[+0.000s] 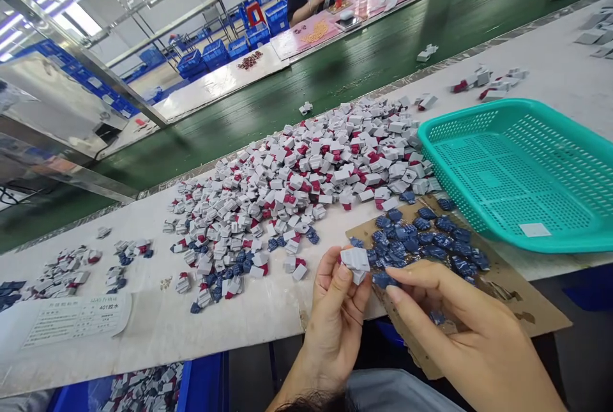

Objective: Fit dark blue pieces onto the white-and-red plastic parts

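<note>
I log, lower centre of frame: left hand (338, 322) pinching one gray block (355, 260), right hand (467, 316) pinching one blue piece (382, 280), pair seemingly unjoined; loose blue pieces (397, 249) remaining on cardboard (531, 306), centre right; gray-and-red pile (306, 175), mid-frame, completion unclear.

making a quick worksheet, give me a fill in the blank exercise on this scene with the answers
1. The right hand pinches a small piece coloured dark ____, while the left hand holds a light grey piece.
2. More dark pieces lie on a brown sheet of ____.
3. In the picture, the green basket stands to the ____ of the big pile.
4. The large number printed on the paper is ____.

Missing words: blue; cardboard; right; 401.
</note>
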Demonstrator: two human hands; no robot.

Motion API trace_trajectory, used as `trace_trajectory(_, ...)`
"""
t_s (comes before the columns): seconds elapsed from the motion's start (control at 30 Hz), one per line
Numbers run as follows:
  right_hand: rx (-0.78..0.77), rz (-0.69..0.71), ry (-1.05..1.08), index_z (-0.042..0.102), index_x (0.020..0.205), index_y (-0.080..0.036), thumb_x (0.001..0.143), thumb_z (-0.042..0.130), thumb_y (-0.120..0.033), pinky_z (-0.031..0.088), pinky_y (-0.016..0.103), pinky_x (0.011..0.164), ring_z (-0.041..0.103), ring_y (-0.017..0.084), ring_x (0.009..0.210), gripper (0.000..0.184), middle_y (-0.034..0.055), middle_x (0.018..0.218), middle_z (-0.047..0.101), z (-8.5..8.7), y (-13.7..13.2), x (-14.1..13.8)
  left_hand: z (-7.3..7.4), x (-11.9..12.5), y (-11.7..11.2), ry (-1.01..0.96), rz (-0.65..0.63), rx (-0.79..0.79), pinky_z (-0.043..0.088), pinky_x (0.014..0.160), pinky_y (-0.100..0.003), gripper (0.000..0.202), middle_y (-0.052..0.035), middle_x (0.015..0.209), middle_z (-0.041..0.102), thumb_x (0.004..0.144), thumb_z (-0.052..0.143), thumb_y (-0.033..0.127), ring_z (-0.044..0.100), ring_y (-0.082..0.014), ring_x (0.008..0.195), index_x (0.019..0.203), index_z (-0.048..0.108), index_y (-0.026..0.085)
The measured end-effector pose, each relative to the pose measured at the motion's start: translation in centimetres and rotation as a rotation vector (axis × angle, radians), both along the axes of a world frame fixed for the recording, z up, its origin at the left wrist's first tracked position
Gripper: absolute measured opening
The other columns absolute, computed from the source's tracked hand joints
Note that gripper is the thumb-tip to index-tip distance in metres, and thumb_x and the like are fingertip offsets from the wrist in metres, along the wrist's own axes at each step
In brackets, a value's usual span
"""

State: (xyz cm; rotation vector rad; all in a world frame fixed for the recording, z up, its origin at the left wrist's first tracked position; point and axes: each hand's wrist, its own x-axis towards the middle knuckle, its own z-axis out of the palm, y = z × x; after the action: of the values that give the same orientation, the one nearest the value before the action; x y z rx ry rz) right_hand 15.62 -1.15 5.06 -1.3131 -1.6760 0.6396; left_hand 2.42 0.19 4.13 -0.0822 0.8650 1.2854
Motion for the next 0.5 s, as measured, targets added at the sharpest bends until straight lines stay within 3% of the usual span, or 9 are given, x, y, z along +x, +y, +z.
trace_trajectory(0.1,-0.003,-0.034,0.021,0.059,0.098,-0.025,0.090,0.058,-0.022,0.053,0.014,0.063,0.065,0.008,0.068,0.009,-0.0034,0.086,0.067,-0.1,0.0,-0.7,0.1,0.4,-0.3,-0.036,-0.004,-0.040,0.058,0.069,-0.015,0.046,-0.0019,0.093,0.075,0.052,0.093,0.019,0.071,-0.0099,0.078,0.093,0.071,0.020)
trace_trajectory(0.23,-0.058,-0.086,0.103,0.063,0.088,-0.023,0.086,0.060,-0.026,0.053,0.016,0.054,0.063,0.010,0.056,0.005,-0.0029,0.073,0.066,-0.2,0.3,-1.0,-0.4,0.8,-0.5,-0.063,0.028,-0.038,0.057,0.071,-0.015,0.048,-0.0004,0.093,0.074,0.049,0.094,0.020,0.070,-0.0090,0.079,0.091,0.071,0.021)
trace_trajectory(0.4,-0.323,-0.073,0.264,0.064,0.082,-0.022,0.083,0.062,-0.035,0.053,0.018,0.051,0.065,0.013,0.057,0.014,-0.0010,0.069,0.067,0.4,0.1,-1.1,-1.0,1.1,-0.6,0.026,0.035,0.050,0.056,0.075,-0.017,0.045,0.0028,0.092,0.072,0.051,0.093,0.024,0.068,-0.0096,0.081,0.088,0.068,0.024)
trace_trajectory(0.5,-0.461,-0.102,0.380,0.063,0.080,-0.022,0.080,0.063,-0.042,0.047,0.017,0.044,0.056,0.011,0.048,0.020,-0.0029,0.057,0.059,1.0,-0.1,-1.7,-1.2,1.4,-0.8,0.082,0.032,0.086,0.054,0.077,-0.019,0.047,0.0027,0.092,0.070,0.051,0.093,0.031,0.066,-0.0106,0.083,0.088,0.065,0.023)
